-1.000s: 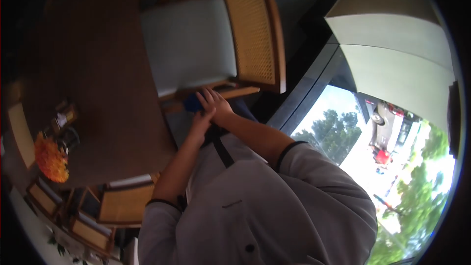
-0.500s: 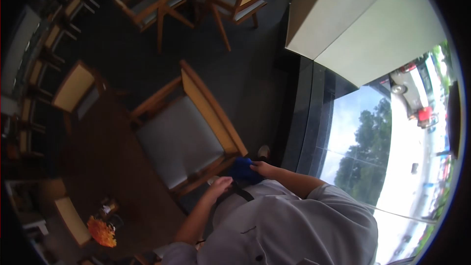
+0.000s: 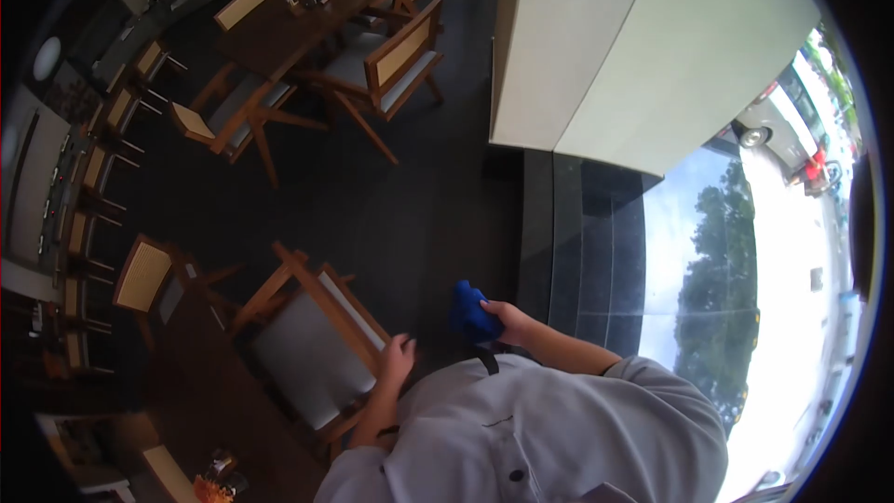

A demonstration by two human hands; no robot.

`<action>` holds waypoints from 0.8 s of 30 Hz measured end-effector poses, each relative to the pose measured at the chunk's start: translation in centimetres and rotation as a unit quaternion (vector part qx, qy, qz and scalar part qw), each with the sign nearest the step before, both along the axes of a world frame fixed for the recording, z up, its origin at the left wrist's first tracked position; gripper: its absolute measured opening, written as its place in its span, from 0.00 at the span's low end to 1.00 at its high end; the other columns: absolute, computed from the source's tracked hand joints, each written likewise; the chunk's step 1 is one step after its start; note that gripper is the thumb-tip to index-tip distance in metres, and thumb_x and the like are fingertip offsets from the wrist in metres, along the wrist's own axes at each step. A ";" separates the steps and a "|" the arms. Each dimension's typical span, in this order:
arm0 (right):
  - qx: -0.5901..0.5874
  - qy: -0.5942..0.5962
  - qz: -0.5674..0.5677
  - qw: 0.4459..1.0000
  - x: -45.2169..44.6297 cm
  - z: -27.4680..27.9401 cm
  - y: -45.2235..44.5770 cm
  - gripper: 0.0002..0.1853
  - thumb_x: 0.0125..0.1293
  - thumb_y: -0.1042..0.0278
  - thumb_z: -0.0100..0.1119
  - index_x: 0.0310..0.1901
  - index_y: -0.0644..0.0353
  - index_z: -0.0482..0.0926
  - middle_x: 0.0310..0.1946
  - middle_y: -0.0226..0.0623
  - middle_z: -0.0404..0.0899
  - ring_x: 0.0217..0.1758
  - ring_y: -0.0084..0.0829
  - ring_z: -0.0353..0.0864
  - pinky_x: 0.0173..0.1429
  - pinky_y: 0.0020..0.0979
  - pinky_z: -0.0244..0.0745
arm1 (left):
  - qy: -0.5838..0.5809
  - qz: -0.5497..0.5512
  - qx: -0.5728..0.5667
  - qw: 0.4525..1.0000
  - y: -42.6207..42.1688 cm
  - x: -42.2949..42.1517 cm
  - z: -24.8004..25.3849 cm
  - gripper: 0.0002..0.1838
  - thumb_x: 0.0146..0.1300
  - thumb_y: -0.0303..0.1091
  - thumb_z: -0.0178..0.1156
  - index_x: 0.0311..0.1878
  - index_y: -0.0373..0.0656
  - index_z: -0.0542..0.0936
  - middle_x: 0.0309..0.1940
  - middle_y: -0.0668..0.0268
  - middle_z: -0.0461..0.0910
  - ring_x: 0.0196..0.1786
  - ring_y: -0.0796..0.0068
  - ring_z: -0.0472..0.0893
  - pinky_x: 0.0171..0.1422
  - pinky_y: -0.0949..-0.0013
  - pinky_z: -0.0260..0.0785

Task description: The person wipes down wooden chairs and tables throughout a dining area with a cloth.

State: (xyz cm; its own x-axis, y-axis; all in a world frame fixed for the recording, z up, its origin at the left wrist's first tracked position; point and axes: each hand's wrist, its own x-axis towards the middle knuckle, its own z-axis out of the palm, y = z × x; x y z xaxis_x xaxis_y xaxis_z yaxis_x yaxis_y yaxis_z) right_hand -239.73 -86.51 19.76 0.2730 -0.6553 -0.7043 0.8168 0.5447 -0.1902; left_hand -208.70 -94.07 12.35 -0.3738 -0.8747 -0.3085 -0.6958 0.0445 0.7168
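Note:
My right hand (image 3: 506,321) is closed on a bunched blue cloth (image 3: 476,313), which hangs in front of my waist over the dark floor. My left hand (image 3: 399,355) is beside the back of a wooden armchair (image 3: 312,354) with a grey seat pad. Its fingers are curled; whether they touch the chair or hold something small, I cannot make out. This chair faces a dark wooden table (image 3: 200,382) at the lower left.
Orange flowers (image 3: 212,490) stand on the near table. Farther off is another dark table (image 3: 307,14) with several chairs around it. A pale pillar (image 3: 596,56) rises at the right, above dark ledges (image 3: 568,242) along a bright window. Several cane-backed chairs (image 3: 93,172) line the left.
My view has shifted, bringing the far table lower into sight. The blue cloth, still in my right hand, has come away from the chair. My left hand's fingers have curled in beside the chair back.

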 end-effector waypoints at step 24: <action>0.059 0.164 -0.082 0.981 -7.1 0.6 -36.8 0.35 0.69 0.65 0.63 0.71 0.66 0.57 0.63 0.53 0.70 0.65 0.47 0.76 0.68 0.51 0.73 | 0.166 -0.040 0.296 0.940 -33.1 -5.5 -6.0 0.25 0.72 0.50 0.56 0.58 0.38 0.79 0.53 0.56 0.83 0.53 0.60 0.84 0.60 0.60 0.74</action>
